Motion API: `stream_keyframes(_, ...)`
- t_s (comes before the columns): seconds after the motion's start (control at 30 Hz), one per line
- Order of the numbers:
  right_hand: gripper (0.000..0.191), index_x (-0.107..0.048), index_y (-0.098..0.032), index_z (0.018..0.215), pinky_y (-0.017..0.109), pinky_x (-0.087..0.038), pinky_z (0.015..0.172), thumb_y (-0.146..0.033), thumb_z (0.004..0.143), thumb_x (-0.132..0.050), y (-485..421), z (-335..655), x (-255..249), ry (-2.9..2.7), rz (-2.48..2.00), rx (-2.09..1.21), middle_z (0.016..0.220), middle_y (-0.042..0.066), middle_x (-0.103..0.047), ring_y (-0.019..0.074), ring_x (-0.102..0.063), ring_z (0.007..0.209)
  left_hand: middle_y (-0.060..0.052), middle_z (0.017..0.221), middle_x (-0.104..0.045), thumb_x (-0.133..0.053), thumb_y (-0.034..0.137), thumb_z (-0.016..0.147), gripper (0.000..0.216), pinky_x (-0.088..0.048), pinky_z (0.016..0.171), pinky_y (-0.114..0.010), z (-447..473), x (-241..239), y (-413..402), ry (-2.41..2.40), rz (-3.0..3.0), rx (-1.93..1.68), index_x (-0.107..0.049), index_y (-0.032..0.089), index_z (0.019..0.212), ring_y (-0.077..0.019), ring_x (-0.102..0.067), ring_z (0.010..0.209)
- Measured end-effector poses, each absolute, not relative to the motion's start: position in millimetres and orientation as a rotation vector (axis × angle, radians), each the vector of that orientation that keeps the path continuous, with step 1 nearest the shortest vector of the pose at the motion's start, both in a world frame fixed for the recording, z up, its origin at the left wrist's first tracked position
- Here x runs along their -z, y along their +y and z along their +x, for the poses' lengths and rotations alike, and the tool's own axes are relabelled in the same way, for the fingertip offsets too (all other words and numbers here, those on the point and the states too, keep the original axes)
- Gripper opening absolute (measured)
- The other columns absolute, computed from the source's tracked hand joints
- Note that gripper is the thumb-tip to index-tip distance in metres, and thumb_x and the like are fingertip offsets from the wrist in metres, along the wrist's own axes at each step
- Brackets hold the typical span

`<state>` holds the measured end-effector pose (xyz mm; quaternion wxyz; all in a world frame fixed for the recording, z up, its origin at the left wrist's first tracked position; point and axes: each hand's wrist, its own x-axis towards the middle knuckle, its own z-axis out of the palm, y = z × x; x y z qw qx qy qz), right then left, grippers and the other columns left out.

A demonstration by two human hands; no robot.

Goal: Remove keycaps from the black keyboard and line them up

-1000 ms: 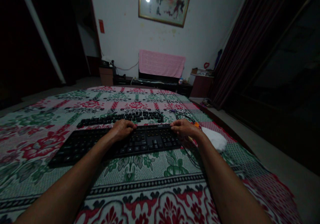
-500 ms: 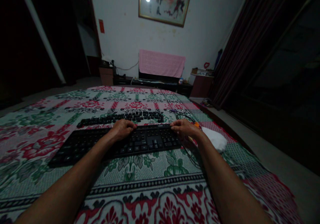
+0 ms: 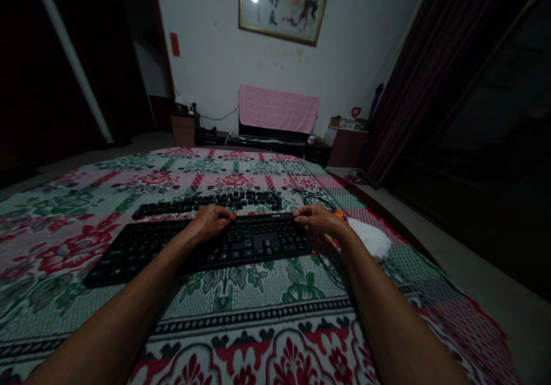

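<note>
A black keyboard lies across a floral bedspread in dim light. My left hand rests on its far edge near the middle, fingers curled into a loose fist, and what they hold is hidden. My right hand has its fingers curled over the keyboard's far right corner. Just beyond the keyboard runs a long row of black keys or a second keyboard. A small orange thing shows behind my right hand.
A white cloth lies on the bedspread to the right of my right wrist, near the bed's edge. A dark cable curls beyond the keyboard. Far off stand a low cabinet with a pink cover and dark curtains.
</note>
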<state>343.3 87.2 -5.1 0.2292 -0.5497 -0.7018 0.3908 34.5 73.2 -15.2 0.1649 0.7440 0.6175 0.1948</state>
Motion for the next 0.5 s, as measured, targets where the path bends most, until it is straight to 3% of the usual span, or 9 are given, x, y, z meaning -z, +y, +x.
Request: stream_keyframes(0.5, 0.018, -0.06, -0.013, 0.077, 0.018, -0.033, 0.046, -0.025, 0.065, -0.054, 85.6, 340.6, 1.5, -1.953, -1.517, -1.066, 0.057, -0.003, -0.053, 0.0063, -0.042, 0.048, 0.001, 0.085, -0.068, -0.05, 0.023, 0.064, 0.025, -0.041, 0.073, -0.021, 36.0, 12.1, 71.7, 1.78, 2.104, -0.546, -0.067, 0.023, 0.082, -0.0158, -0.059, 0.084)
